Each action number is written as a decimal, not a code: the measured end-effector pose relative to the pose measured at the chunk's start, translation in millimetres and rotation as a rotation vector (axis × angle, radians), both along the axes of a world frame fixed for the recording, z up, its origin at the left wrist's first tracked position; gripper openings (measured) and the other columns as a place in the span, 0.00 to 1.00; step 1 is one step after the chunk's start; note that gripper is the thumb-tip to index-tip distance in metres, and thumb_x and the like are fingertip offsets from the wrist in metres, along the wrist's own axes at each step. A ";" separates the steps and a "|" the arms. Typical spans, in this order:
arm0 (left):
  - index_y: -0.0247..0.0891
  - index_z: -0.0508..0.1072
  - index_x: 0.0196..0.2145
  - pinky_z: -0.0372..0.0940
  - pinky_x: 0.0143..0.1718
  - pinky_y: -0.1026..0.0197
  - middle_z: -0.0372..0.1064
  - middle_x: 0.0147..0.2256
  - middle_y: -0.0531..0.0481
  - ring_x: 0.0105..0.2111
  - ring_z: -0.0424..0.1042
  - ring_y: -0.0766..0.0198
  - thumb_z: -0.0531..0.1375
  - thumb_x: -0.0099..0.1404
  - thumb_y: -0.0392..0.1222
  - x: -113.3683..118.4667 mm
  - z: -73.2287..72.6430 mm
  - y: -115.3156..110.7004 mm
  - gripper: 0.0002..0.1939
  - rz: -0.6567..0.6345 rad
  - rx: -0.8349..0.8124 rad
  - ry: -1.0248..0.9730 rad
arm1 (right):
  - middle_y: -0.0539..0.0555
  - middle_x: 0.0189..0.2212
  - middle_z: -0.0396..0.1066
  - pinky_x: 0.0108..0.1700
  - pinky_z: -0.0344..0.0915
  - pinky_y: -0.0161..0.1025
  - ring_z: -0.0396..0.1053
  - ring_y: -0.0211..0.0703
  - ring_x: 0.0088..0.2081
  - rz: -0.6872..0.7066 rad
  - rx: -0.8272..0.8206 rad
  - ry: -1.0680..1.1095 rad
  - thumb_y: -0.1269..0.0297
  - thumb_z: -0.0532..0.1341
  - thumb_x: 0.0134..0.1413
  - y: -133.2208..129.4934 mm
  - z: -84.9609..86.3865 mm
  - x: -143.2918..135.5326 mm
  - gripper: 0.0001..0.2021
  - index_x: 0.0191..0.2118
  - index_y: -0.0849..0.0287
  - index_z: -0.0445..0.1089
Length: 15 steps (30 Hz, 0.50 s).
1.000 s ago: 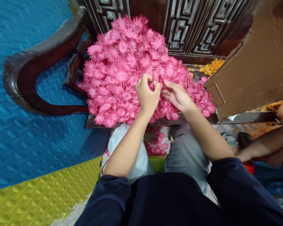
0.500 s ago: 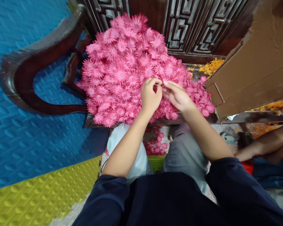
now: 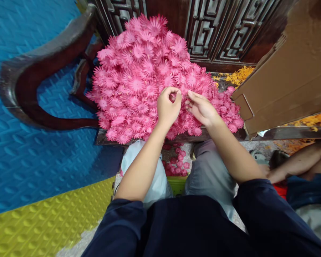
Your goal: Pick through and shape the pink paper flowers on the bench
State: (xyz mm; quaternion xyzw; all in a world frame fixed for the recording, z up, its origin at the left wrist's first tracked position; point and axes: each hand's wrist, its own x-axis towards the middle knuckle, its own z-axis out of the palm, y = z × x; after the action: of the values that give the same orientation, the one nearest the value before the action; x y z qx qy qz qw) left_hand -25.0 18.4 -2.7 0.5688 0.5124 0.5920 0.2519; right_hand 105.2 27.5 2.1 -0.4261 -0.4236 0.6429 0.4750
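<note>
A large heap of pink artificial flower heads [image 3: 136,85] lies in front of me, with many thin petals on each. Over its lower right part, my left hand [image 3: 169,107] is closed in a pinch, thumb against forefinger. What the pinch holds, if anything, is too small to make out. A short gap to the right, my right hand [image 3: 202,110] has its fingers curled together, tips pointing toward the left hand. Pink blossoms lie right behind these fingertips, so I cannot make out anything between them.
The heap rests on a dark wooden bench [image 3: 182,138] with a curved armrest [image 3: 24,76]. A cardboard box [image 3: 286,76] stands at right, near orange-yellow flower pieces [image 3: 239,75]. Fallen pink flowers [image 3: 179,162] lie below, between my knees. Another person's arm [image 3: 299,162] is at far right.
My hands have drawn slightly apart, the left one moving a little to the left. At far right, the other person's arm has shifted.
</note>
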 end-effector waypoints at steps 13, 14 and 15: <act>0.39 0.70 0.26 0.63 0.37 0.64 0.70 0.28 0.52 0.31 0.69 0.66 0.60 0.61 0.41 0.2 2.2 2.0 0.08 -0.131 -0.157 -0.241 | 0.47 0.26 0.64 0.34 0.63 0.34 0.64 0.33 0.30 -0.074 0.154 -0.103 0.47 0.66 0.42 1.2 -5.1 -5.9 0.16 0.30 0.54 0.66; 0.39 0.70 0.26 0.64 0.36 0.64 0.71 0.27 0.52 0.31 0.69 0.66 0.60 0.61 0.43 -0.5 2.9 1.9 0.08 -0.165 -0.178 -0.264 | 0.47 0.25 0.63 0.34 0.62 0.33 0.64 0.33 0.30 -0.091 0.175 -0.113 0.47 0.66 0.42 0.5 -3.6 -5.7 0.17 0.30 0.54 0.66; 0.39 0.71 0.25 0.64 0.36 0.64 0.71 0.27 0.52 0.31 0.70 0.66 0.60 0.61 0.45 -0.9 3.7 1.6 0.09 -0.187 -0.191 -0.281 | 0.47 0.25 0.63 0.35 0.62 0.33 0.63 0.33 0.29 -0.105 0.193 -0.126 0.47 0.66 0.42 -0.3 -2.0 -5.6 0.17 0.29 0.54 0.66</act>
State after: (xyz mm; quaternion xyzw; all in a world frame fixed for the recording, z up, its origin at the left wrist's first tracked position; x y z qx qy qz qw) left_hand -25.9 20.0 0.9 0.4994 0.4708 0.5883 0.4275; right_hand 99.6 27.2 0.0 -0.4395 -0.4897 0.5452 0.5194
